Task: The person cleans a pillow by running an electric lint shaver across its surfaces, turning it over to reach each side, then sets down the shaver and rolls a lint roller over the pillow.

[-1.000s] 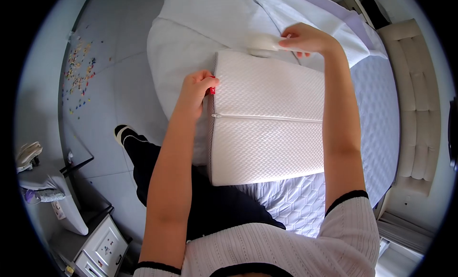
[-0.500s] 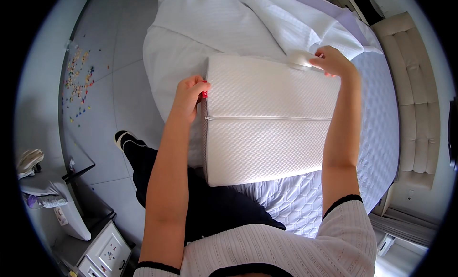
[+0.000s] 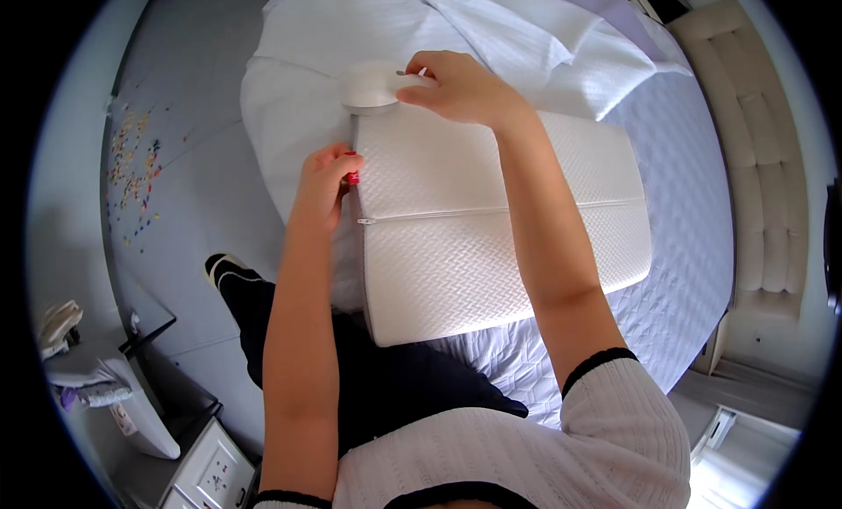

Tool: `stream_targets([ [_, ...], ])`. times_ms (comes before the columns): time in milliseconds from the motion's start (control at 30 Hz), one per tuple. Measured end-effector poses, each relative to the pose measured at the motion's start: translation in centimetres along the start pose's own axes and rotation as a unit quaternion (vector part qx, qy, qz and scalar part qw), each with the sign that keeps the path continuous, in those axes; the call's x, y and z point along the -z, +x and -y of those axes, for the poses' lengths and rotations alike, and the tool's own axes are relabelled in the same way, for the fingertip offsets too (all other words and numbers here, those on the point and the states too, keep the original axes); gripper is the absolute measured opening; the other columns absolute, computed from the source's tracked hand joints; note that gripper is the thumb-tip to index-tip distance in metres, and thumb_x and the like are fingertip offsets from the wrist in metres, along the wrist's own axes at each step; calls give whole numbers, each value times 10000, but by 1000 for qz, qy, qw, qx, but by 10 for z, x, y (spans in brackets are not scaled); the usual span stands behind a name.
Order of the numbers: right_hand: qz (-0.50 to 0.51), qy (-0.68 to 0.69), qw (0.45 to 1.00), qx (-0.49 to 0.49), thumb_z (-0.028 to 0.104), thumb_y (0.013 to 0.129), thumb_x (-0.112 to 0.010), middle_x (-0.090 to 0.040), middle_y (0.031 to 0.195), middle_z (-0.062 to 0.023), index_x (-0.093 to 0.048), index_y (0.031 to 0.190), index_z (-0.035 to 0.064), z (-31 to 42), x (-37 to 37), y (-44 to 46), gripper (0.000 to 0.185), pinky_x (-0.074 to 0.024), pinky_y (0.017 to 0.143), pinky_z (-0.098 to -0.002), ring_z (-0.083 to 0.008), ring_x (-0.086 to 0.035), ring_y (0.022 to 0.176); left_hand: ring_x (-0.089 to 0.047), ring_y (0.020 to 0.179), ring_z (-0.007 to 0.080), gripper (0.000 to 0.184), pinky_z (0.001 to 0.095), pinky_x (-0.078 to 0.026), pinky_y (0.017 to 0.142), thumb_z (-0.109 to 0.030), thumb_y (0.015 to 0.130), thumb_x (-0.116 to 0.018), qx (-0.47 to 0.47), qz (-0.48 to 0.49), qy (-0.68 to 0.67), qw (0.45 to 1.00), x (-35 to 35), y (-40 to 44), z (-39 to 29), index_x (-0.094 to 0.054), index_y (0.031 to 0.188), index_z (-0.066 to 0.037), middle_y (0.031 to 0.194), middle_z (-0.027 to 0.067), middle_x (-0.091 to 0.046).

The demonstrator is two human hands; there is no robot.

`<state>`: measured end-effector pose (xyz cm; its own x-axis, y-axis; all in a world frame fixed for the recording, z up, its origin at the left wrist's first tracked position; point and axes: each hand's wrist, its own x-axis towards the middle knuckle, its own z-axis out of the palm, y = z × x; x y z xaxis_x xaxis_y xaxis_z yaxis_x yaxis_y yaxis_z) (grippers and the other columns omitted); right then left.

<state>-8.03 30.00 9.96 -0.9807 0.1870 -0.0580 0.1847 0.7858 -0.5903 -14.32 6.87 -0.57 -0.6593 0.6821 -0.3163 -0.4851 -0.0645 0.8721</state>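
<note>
White textured pillow (image 3: 430,272), zipped, flat on the bed (image 3: 680,202), rounded white device (image 3: 368,86) at its far left corner.

- Pillow (image 3: 430,175): creamy white, with a fine woven zigzag pattern; greyish along its left side
- Zip (image 3: 438,215): whitish
- Tag (image 3: 353,168): bright red with small pale marks
- Tool (image 3: 368,85): plain white
- Sheet (image 3: 316,35): white with faint lines, lilac border (image 3: 631,37)
- Mattress (image 3: 675,184): pale lilac-grey, quilted in a repeating geometric pattern
- Headboard (image 3: 759,175): beige, in padded panels
- Floor (image 3: 202,175): grey, thin tile lines
- Bits (image 3: 133,171): mixed, with yellow, red and blue
- Shirt (image 3: 491,448): off-white, fine ribbed stripes, black trim (image 3: 605,360)
- Trousers (image 3: 395,377): black
- Cabinet (image 3: 215,474): white front, small dark motifs
</note>
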Motion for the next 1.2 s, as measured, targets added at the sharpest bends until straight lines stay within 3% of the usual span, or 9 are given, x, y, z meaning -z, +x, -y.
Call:
stream_targets([
  [167,-57,-65,994,-61,366,865,-690,-687,882,-124,-668,1130,-21,-56,34,-36,469,-517,667,-350,-203,-636,751,-444,642,68,150,257,-355,633,-139,806,-684,-2,-7,-9,1000,-1,-2,1,-561,721,-124,691,-47,-531],
  [333,4,-100,943,-316,400,848,-683,-653,812,-67,-680,1059,19,-105,104,-82,436,-464,528,-291,-140,-573,617,-440,629,65,169,257,-352,627,-147,802,-690,-7,-10,-7,1000,1,-2,3,-547,714,-135,679,-53,-520],
  [400,10,-124,925,-358,379,822,-671,-641,768,-63,-676,1038,29,-123,124,-99,412,-410,486,-295,-146,-566,583,-438,623,64,178,257,-351,625,-150,801,-692,-5,-10,-6,1000,0,-1,3,-540,708,-140,674,-54,-515],
  [567,-54,-165,898,-404,295,807,-688,-591,646,-77,-643,909,-5,-128,135,-119,320,-440,489,-324,-172,-569,545,-429,629,67,193,261,-342,622,-155,794,-694,0,-13,-1,1000,0,1,5,-526,696,-153,676,-56,-509],
  [700,-57,-136,922,-359,306,811,-695,-626,713,-104,-661,973,-2,-112,115,-111,350,-480,531,-320,-175,-592,594,-428,635,69,200,261,-342,628,-158,794,-692,3,-30,10,1000,-3,0,3,-519,693,-157,677,-56,-507],
  [767,-64,-59,946,-312,314,814,-704,-689,845,-157,-674,1051,-18,-94,100,-103,410,-537,650,-354,-236,-660,720,-426,634,70,209,262,-343,632,-163,795,-691,5,-29,6,1000,-4,-1,3,-512,688,-160,675,-57,-504],
  [900,-57,-77,971,-218,336,853,-721,-676,857,-125,-663,1086,-8,-77,64,-78,419,-521,652,-337,-205,-643,728,-423,633,69,218,261,-342,632,-164,795,-693,5,-26,3,1000,-1,1,4,-505,685,-163,673,-57,-501],
  [1033,-102,-62,987,-108,343,859,-731,-705,1014,-232,-649,1172,14,-27,18,-60,462,-515,847,-409,-359,-669,964,-443,640,66,204,258,-349,630,-152,804,-690,4,-15,-1,1000,2,1,4,-517,695,-155,677,-53,-513],
  [1200,-120,-5,989,-84,282,820,-736,-716,1002,-186,-632,1118,65,21,-20,-62,384,-523,833,-458,-390,-665,983,-467,636,70,173,257,-363,630,-143,814,-685,8,-16,-4,1000,2,1,3,-545,713,-138,685,-47,-537],
])
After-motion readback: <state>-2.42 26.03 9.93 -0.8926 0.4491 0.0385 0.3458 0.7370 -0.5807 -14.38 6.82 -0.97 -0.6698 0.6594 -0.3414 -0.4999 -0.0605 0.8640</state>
